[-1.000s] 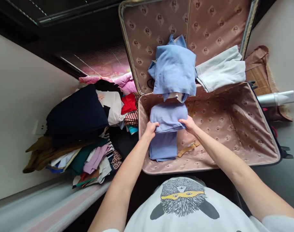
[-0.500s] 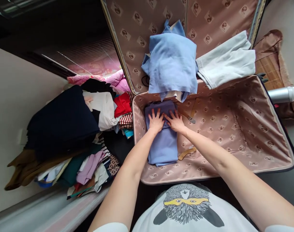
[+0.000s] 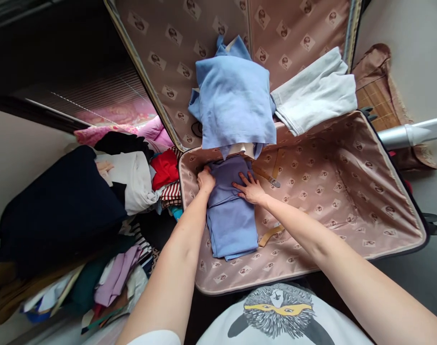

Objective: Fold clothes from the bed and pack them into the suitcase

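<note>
A folded blue-violet garment (image 3: 232,230) lies lengthwise along the left end of the open suitcase (image 3: 311,206). At its upper left edge my left hand (image 3: 206,180) is closed, its fingers curled at the cloth and partly hidden. My right hand (image 3: 252,189) lies open on the upper part of the garment, fingers spread and palm down. Just above both hands, a light blue garment (image 3: 236,100) drapes over the suitcase's back edge, against the raised lid. To its right rests a folded pale grey garment (image 3: 317,93).
Tan straps (image 3: 272,235) lie on the suitcase floor beside the garment. On the left is a heap of clothes, with a large navy piece (image 3: 60,201), a white one (image 3: 132,182) and a red one (image 3: 165,168). A silver tube-like object (image 3: 408,134) sits beyond the right side.
My left hand has slid from the middle of the garment to its left edge, its fingers now curled. The right hand stays spread on the cloth. The whole view has shifted slightly.
</note>
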`<state>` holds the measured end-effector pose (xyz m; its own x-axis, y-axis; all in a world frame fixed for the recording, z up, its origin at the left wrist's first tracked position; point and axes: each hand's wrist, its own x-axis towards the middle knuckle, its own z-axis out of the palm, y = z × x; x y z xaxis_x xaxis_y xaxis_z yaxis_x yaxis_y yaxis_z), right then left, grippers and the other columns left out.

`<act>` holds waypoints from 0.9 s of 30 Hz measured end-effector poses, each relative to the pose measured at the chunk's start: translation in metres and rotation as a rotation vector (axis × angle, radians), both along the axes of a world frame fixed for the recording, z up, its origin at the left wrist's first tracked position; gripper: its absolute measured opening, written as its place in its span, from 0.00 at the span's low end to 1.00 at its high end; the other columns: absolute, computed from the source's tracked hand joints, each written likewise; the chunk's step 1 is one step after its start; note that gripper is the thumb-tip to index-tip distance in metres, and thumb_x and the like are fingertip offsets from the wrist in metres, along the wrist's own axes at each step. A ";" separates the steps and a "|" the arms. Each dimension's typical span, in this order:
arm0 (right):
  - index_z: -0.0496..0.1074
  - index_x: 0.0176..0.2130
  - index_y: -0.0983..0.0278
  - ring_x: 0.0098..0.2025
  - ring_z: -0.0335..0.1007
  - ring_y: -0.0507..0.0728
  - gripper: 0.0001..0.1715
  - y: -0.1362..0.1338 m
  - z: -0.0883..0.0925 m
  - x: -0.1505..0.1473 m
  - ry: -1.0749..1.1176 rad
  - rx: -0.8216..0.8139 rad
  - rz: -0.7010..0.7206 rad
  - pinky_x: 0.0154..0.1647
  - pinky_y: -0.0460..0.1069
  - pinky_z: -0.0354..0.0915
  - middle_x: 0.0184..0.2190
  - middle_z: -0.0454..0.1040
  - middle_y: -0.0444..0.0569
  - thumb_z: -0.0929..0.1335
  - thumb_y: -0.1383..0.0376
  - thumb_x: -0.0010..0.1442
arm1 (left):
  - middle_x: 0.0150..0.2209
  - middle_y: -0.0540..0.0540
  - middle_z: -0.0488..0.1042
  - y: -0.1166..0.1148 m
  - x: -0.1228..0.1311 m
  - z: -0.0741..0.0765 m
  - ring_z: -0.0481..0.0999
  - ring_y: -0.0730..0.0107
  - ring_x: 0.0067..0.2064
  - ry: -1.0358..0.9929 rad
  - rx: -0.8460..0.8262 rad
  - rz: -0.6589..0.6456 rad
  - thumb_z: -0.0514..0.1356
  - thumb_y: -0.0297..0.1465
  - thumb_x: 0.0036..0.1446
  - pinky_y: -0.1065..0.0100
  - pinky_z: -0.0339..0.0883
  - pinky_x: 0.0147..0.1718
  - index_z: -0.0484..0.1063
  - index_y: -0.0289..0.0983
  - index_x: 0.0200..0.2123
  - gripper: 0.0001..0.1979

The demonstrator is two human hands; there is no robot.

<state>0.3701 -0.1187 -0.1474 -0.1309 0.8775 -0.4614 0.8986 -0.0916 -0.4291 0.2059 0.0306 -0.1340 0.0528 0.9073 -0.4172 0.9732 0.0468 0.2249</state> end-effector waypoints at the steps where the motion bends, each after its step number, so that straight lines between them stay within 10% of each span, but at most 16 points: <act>1: 0.59 0.73 0.47 0.78 0.34 0.79 0.34 -0.001 0.007 0.000 0.000 0.015 0.024 0.66 0.74 0.57 0.79 0.39 0.54 0.65 0.53 0.72 | 0.53 0.31 0.76 0.000 -0.001 0.003 0.79 0.43 0.53 0.039 0.025 -0.005 0.55 0.25 0.64 0.53 0.71 0.49 0.71 0.37 0.61 0.22; 7: 0.73 0.62 0.61 0.59 0.69 0.65 0.23 -0.005 0.083 0.034 0.201 0.489 -0.083 0.59 0.59 0.69 0.62 0.70 0.61 0.65 0.63 0.70 | 0.57 0.24 0.71 -0.011 0.003 0.045 0.78 0.39 0.53 0.105 0.180 -0.201 0.57 0.29 0.64 0.51 0.72 0.48 0.70 0.31 0.62 0.23; 12: 0.69 0.60 0.62 0.60 0.67 0.67 0.21 0.099 0.141 0.144 0.203 0.916 -0.432 0.63 0.65 0.66 0.56 0.71 0.60 0.64 0.62 0.70 | 0.46 0.36 0.77 -0.024 -0.003 0.090 0.81 0.53 0.47 -0.225 0.225 -0.351 0.60 0.31 0.63 0.56 0.73 0.51 0.78 0.35 0.50 0.14; 18: 0.61 0.64 0.72 0.69 0.56 0.71 0.34 0.228 0.180 0.206 0.148 0.632 -0.486 0.67 0.72 0.56 0.67 0.61 0.67 0.71 0.62 0.65 | 0.43 0.43 0.78 -0.044 -0.018 0.121 0.79 0.71 0.31 -0.568 0.084 -0.389 0.62 0.32 0.60 0.67 0.75 0.38 0.79 0.38 0.44 0.10; 22: 0.61 0.61 0.85 0.67 0.55 0.68 0.42 0.233 0.207 0.201 0.072 0.337 -0.507 0.67 0.67 0.55 0.63 0.64 0.71 0.76 0.64 0.58 | 0.40 0.45 0.76 -0.029 -0.031 0.142 0.79 0.71 0.31 -0.579 0.116 -0.457 0.62 0.34 0.59 0.68 0.75 0.35 0.79 0.38 0.43 0.12; 27: 0.72 0.47 0.75 0.56 0.63 0.60 0.24 0.221 0.233 0.197 0.007 0.405 -0.454 0.57 0.55 0.68 0.54 0.71 0.60 0.76 0.70 0.51 | 0.44 0.43 0.75 0.020 -0.020 0.160 0.80 0.62 0.41 -0.536 0.337 -0.471 0.64 0.34 0.57 0.61 0.78 0.42 0.78 0.38 0.46 0.13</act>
